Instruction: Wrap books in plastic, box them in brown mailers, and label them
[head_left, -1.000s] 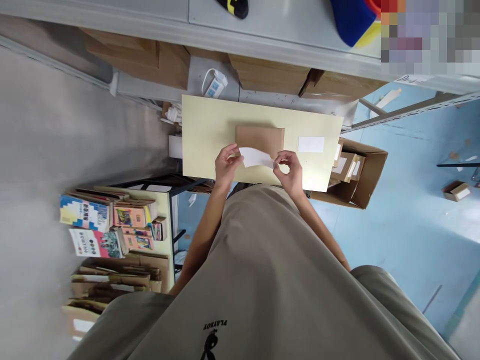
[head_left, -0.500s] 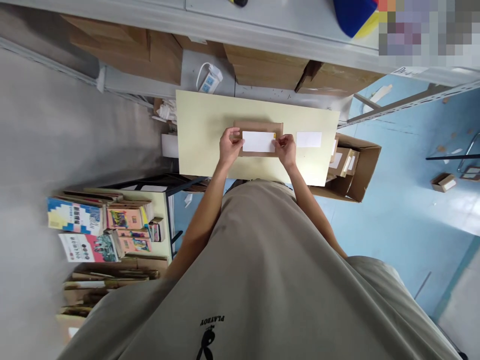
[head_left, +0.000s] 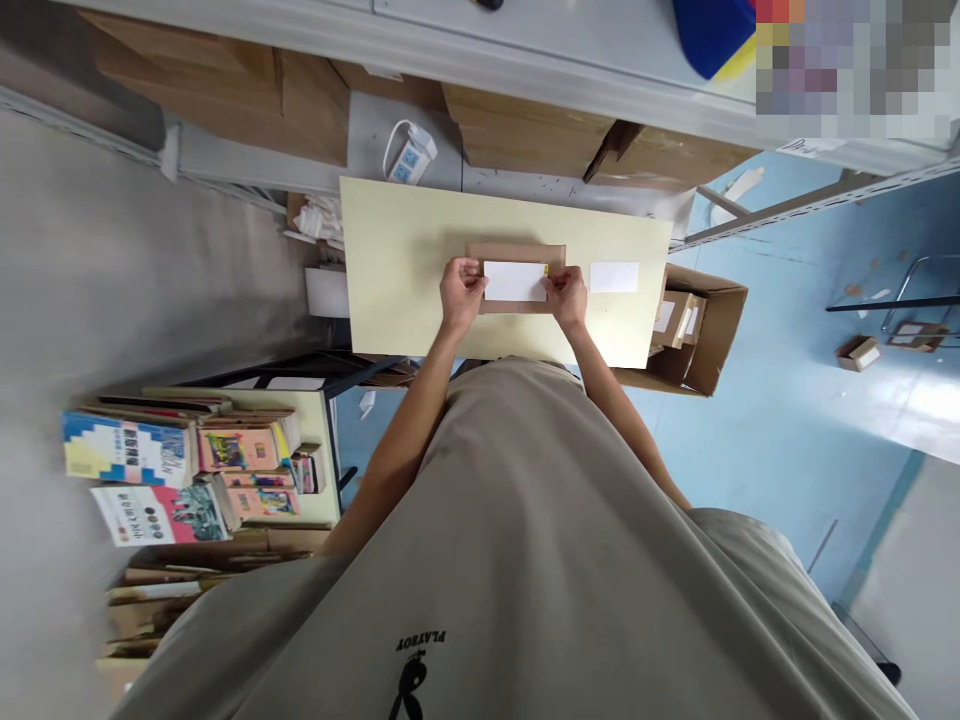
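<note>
A flat brown cardboard package (head_left: 517, 307) lies on the pale yellow tabletop (head_left: 397, 300) in front of me. Over it is a white label (head_left: 514, 282) with a small yellow mark at its right corner. My left hand (head_left: 460, 290) pinches the label's left edge between thumb and fingers. At the opposite edge my right hand (head_left: 568, 294) pinches the label near the yellow mark. Whether the label is pressed fully flat on the cardboard I cannot tell. Another white slip (head_left: 613, 277) rests on the tabletop, to the right of my right hand.
Right of the table stands an open carton (head_left: 716, 345) holding labelled parcels. Behind the table are large cardboard boxes (head_left: 525, 130) and a white power strip (head_left: 412, 160) under a grey shelf (head_left: 555, 85). Books (head_left: 240, 448) are stacked on a stand at left.
Both hands keep their pinch on the label over the package, with hardly any movement. The whole view has shifted slightly.
</note>
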